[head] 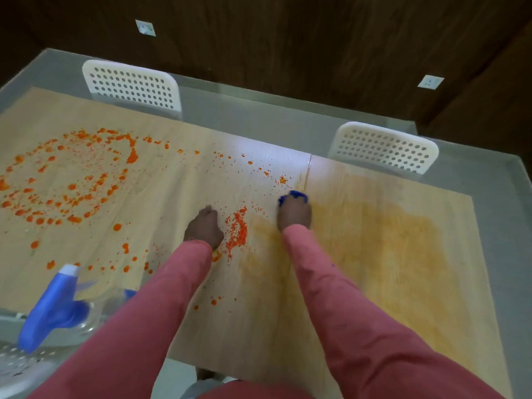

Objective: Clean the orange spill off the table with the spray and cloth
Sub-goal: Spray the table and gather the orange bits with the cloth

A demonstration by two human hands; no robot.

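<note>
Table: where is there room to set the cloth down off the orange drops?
Far strip of table between the two chairs; also the smeared patch beside the right hand. Crowded: drops left, spray at the near-left.

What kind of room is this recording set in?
Likely a home dining area: a light wood-grain table, two white perforated plastic chairs tucked in, and dark wood-panelled wall with sockets.

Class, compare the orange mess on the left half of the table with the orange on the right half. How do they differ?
The left spill is bright, separate orange drops; the right patch is a pale, smeared yellow-orange film. The left spill looks untouched by wiping, while the right patch lies beside the right hand gripping the blue cloth. Both sit on the same wooden table.
</note>
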